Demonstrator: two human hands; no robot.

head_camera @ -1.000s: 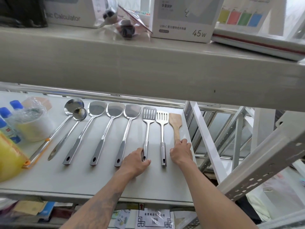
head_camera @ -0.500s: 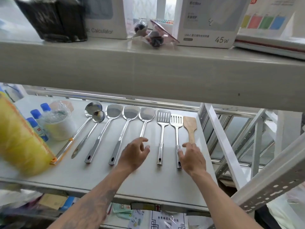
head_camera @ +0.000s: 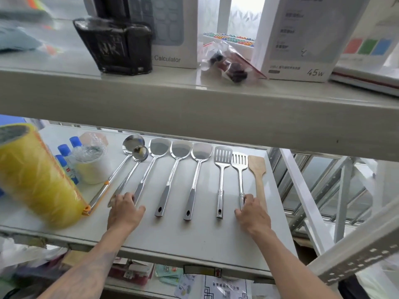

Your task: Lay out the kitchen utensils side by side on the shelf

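fingers (head_camera: 248, 198) now on slotted spatula (head_camera: 239, 169) (left hand (head_camera: 125, 212) leftward)

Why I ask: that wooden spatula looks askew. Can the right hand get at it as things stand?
Probably yes: the right hand rests beside the wooden spatula, with nothing lying between them.

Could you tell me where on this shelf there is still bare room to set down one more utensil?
The front strip of the shelf, between the left hand and right hand, is bare. The row from ladles to wooden spatula is tightly packed. The left end is crowded by the yellow roll and bottles.
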